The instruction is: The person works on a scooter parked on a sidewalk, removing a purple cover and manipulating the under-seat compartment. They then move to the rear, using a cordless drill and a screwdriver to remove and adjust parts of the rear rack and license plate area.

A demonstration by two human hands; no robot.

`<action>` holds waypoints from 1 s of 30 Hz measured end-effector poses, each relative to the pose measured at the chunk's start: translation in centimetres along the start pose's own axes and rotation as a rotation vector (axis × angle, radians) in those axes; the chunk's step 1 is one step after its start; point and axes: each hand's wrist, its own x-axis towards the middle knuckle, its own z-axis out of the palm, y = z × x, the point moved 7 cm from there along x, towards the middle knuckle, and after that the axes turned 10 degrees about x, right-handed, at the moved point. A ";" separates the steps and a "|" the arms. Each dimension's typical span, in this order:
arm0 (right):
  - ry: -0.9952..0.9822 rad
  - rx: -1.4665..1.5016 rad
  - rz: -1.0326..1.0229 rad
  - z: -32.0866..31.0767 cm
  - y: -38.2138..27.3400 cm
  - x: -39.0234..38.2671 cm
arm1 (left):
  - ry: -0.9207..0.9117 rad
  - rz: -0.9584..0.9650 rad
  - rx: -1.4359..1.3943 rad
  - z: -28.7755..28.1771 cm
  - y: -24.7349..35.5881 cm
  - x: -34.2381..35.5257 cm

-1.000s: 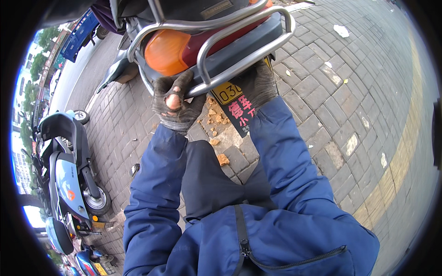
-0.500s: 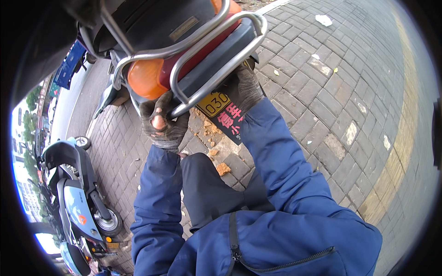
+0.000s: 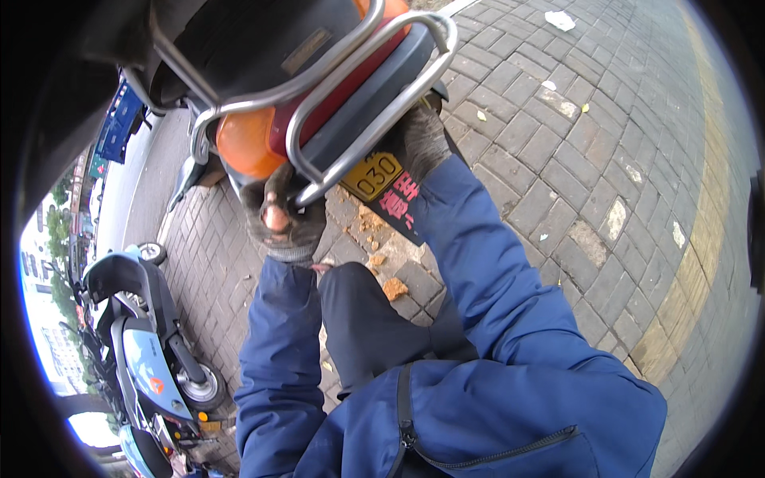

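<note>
Before me is the tail of a motor scooter point(image 3: 351, 123), with an orange light point(image 3: 247, 142), a red lens and a grey panel. A bent metal guard bar point(image 3: 381, 137) wraps around it. My left hand point(image 3: 283, 219), in a worn grey glove with a hole, is closed at the tail's lower left corner, beside the bar's end. What its fingers hold is hidden. My right hand point(image 3: 428, 142), also gloved, reaches beneath the bar at the right; its fingers are out of sight. Between the hands hangs a yellow plate point(image 3: 374, 177) above a black mud flap point(image 3: 398, 217) with pink lettering.
A light blue scooter point(image 3: 147, 362) stands at the left on the grey brick paving point(image 3: 550, 175). Crumbled orange-brown chunks point(image 3: 394, 288) lie near my knees. Yellow tactile paving point(image 3: 677, 319) runs along the right. A blue vehicle point(image 3: 119, 123) is on the road at the far left.
The view has shifted slightly, so the parked scooter and paving sit a little further right. Both hands stay at the scooter's tail, nearly unmoved against it. My right forearm covers more of the mud flap.
</note>
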 end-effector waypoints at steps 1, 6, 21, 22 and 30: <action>0.003 0.051 0.037 -0.1 0.2 -0.3 | -0.017 0.010 -0.006 0.0 -0.1 0.0; -0.144 -0.129 -0.022 0.3 0.1 -2.5 | -0.045 0.085 -0.019 0.0 0.0 0.2; -0.079 -0.280 -0.076 3.2 4.4 -6.8 | 0.084 0.023 -0.105 -1.5 -0.6 0.6; -0.043 -0.294 -0.059 3.2 5.0 -6.8 | 0.088 0.023 -0.107 -1.5 -0.6 0.5; 0.018 -0.265 -0.129 3.9 4.6 -6.0 | 0.018 0.043 -0.102 -1.2 -0.9 0.5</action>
